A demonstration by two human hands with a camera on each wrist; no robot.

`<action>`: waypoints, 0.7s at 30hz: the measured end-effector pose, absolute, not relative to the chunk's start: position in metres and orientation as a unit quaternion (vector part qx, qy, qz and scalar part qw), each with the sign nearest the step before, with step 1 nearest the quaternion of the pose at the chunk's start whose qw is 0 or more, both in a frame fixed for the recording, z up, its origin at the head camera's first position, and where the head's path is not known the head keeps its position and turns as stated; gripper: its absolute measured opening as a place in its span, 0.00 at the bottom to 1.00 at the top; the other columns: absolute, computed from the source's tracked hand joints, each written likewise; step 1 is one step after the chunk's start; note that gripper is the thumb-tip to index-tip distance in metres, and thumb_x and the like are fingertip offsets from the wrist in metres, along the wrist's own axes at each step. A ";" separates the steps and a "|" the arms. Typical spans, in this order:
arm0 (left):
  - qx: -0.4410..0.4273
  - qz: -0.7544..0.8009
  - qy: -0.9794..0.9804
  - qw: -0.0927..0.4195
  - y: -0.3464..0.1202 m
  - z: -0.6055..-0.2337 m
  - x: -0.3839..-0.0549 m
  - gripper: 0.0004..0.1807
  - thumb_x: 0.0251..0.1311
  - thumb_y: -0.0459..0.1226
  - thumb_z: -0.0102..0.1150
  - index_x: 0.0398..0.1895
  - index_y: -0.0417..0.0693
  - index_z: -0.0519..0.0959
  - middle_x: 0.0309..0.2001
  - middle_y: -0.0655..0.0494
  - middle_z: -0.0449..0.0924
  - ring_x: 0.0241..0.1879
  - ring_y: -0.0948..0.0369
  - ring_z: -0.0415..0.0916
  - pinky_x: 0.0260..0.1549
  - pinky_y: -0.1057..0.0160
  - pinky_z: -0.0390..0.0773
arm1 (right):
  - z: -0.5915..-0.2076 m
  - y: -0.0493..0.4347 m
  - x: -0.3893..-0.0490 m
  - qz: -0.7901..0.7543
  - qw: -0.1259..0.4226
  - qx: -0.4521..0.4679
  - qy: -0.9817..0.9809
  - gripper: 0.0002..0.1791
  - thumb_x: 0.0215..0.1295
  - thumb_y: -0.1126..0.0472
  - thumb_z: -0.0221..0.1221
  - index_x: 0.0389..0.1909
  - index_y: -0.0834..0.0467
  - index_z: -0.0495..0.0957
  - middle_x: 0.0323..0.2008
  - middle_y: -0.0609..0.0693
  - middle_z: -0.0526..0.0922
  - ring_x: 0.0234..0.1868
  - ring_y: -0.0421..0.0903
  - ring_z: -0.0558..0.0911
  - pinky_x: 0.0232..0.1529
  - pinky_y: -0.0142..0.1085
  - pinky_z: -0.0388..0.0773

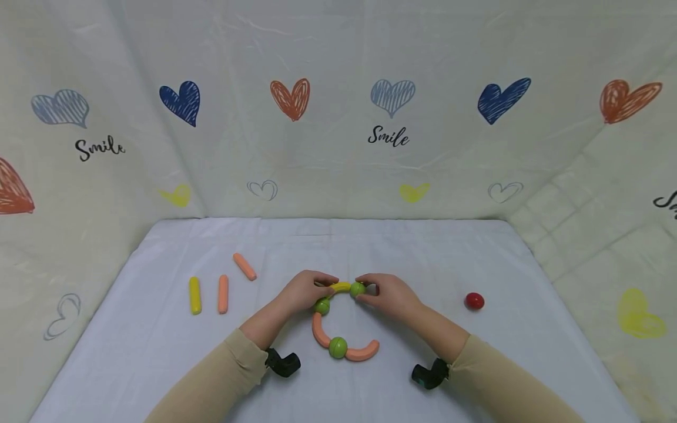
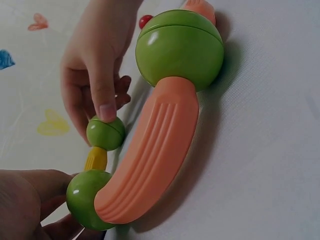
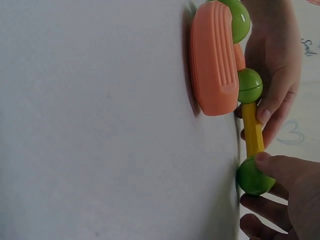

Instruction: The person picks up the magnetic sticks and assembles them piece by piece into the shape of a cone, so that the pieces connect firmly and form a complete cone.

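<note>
An open ring of curved sticks and green balls lies in front of me. My left hand (image 1: 307,289) pinches the yellow curved stick (image 1: 341,286) at its left end, beside a green ball (image 1: 322,306). At the stick's other end, the thumb and fingers of my right hand (image 1: 392,294) pinch another green ball (image 1: 357,289). From the left ball a salmon curved stick (image 1: 319,331) runs down to a third green ball (image 1: 338,348). A second salmon curved stick (image 1: 363,351) extends from there, its right end free.
To the left lie a yellow stick (image 1: 195,295) and two salmon sticks, one upright in view (image 1: 223,294) and one slanted (image 1: 244,266). A red ball (image 1: 474,301) sits on the right of the white-covered table (image 1: 423,252). A printed cloth (image 1: 338,158) hangs behind.
</note>
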State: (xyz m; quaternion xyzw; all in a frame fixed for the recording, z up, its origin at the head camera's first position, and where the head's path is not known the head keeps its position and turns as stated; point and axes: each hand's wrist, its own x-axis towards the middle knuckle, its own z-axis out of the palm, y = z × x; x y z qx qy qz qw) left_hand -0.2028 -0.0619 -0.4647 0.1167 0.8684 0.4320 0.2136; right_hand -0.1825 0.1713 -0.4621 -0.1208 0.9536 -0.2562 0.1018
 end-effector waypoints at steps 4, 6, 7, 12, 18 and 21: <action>0.120 0.434 0.867 0.215 -0.063 -0.464 -0.203 0.15 0.66 0.40 0.63 0.55 0.55 0.84 0.50 0.57 0.83 0.46 0.61 0.77 0.47 0.57 0.77 | -0.462 0.172 -0.182 -0.264 0.102 -0.121 0.951 0.23 0.60 0.50 0.70 0.56 0.47 0.82 0.43 0.41 0.82 0.28 0.40 0.72 0.29 0.36 0.69; 0.122 0.433 0.867 0.215 -0.063 -0.464 -0.203 0.15 0.66 0.40 0.62 0.55 0.55 0.84 0.50 0.57 0.83 0.47 0.61 0.77 0.47 0.57 0.77 | -0.461 0.173 -0.180 -0.270 0.098 -0.122 0.950 0.23 0.59 0.50 0.70 0.57 0.47 0.82 0.43 0.41 0.82 0.29 0.40 0.72 0.29 0.36 0.70; 0.123 0.433 0.867 0.215 -0.063 -0.465 -0.203 0.15 0.66 0.40 0.62 0.55 0.55 0.84 0.50 0.57 0.83 0.47 0.61 0.77 0.47 0.57 0.77 | -0.461 0.175 -0.180 -0.272 0.094 -0.124 0.950 0.23 0.59 0.50 0.70 0.57 0.47 0.82 0.43 0.41 0.82 0.29 0.40 0.72 0.29 0.35 0.70; 0.124 0.431 0.867 0.216 -0.064 -0.466 -0.203 0.15 0.66 0.41 0.62 0.55 0.56 0.84 0.50 0.57 0.83 0.47 0.61 0.77 0.47 0.57 0.77 | -0.457 0.181 -0.175 -0.285 0.076 -0.133 0.946 0.22 0.59 0.51 0.70 0.55 0.47 0.83 0.44 0.43 0.83 0.29 0.40 0.72 0.29 0.35 0.70; 0.123 0.428 0.869 0.215 -0.063 -0.468 -0.204 0.15 0.66 0.41 0.63 0.55 0.57 0.84 0.50 0.58 0.82 0.46 0.61 0.77 0.47 0.57 0.77 | -0.451 0.190 -0.167 -0.277 0.083 -0.159 0.944 0.19 0.58 0.52 0.71 0.51 0.48 0.85 0.41 0.42 0.83 0.29 0.39 0.72 0.29 0.33 0.71; 0.122 0.428 0.870 0.214 -0.063 -0.467 -0.203 0.15 0.66 0.40 0.63 0.55 0.56 0.84 0.50 0.58 0.83 0.46 0.61 0.77 0.47 0.58 0.77 | -0.447 0.196 -0.160 -0.279 0.092 -0.190 0.937 0.18 0.58 0.52 0.71 0.50 0.50 0.86 0.40 0.42 0.84 0.30 0.38 0.73 0.30 0.31 0.73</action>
